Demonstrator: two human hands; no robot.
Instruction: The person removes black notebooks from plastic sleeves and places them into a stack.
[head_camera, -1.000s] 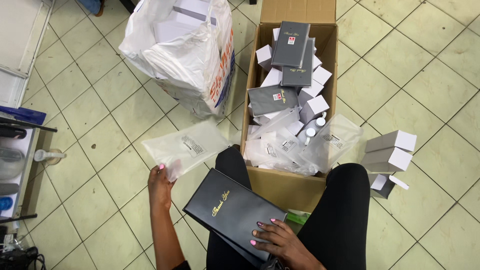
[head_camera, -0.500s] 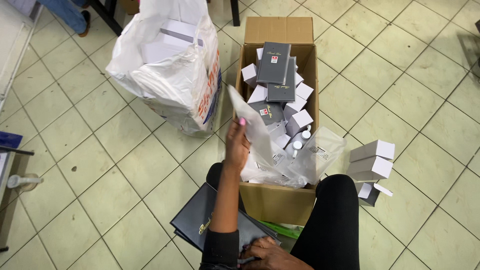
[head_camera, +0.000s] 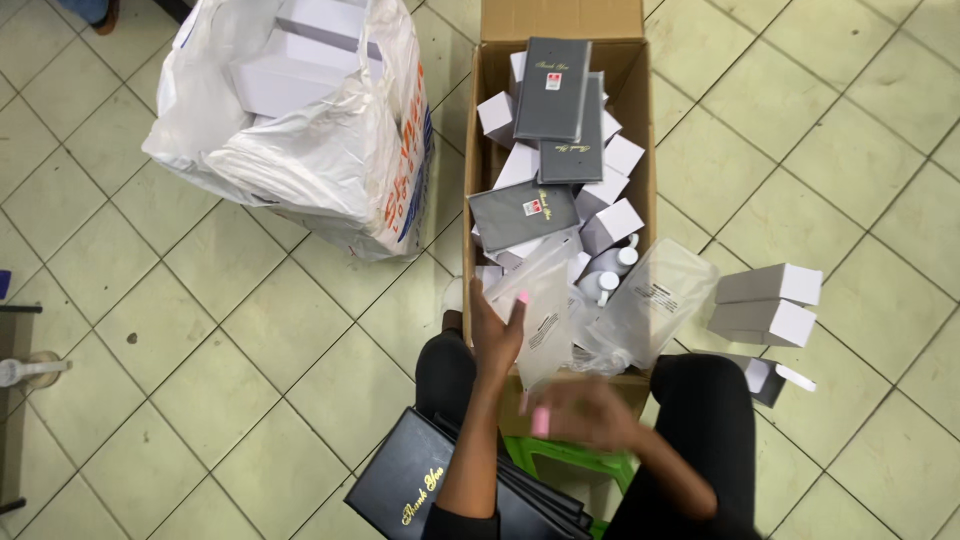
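Since L hand (head_camera: 497, 335) came back from far over the carton, it now pinches clear plastic sleeve (head_camera: 545, 310) at near end of cardboard box (head_camera: 640, 150) | R hand (head_camera: 585, 415) blurred, grip n/k, off black folder (head_camera: 425, 485) on lap | sleeve ready for both hands.

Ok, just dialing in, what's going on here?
A seated person's left hand holds a clear plastic sleeve over the near end of an open cardboard box packed with small white boxes and grey folders. The right hand is blurred below the sleeve. Black folders rest on the lap; a white bag stands to the left.
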